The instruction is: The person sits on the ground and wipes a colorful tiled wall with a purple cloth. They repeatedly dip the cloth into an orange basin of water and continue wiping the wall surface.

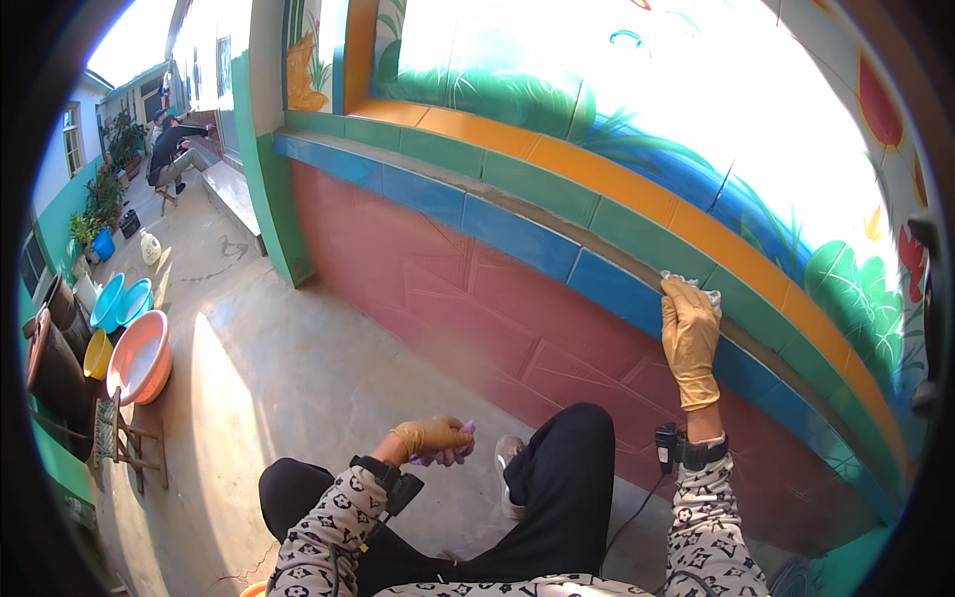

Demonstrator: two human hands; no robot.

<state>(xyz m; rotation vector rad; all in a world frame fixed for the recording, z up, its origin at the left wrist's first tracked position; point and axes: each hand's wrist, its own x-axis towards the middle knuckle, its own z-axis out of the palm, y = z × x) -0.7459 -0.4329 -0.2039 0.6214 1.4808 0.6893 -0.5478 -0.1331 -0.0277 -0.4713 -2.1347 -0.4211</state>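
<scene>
My right hand, in a tan rubber glove, presses a crumpled white cloth against the narrow tiled ledge of the painted wall, between the green and blue tile rows. My left hand, in a matching glove, is closed on a crumpled lilac cloth held low above my dark-trousered lap. Above the ledge run orange tiles and a painted plant mural, largely washed out by glare; pink panels lie below.
At left along the concrete floor stand several basins, including an orange one, with dark bins, a wooden stool, potted plants and a plastic jug. Two people are farther down the yard by a step.
</scene>
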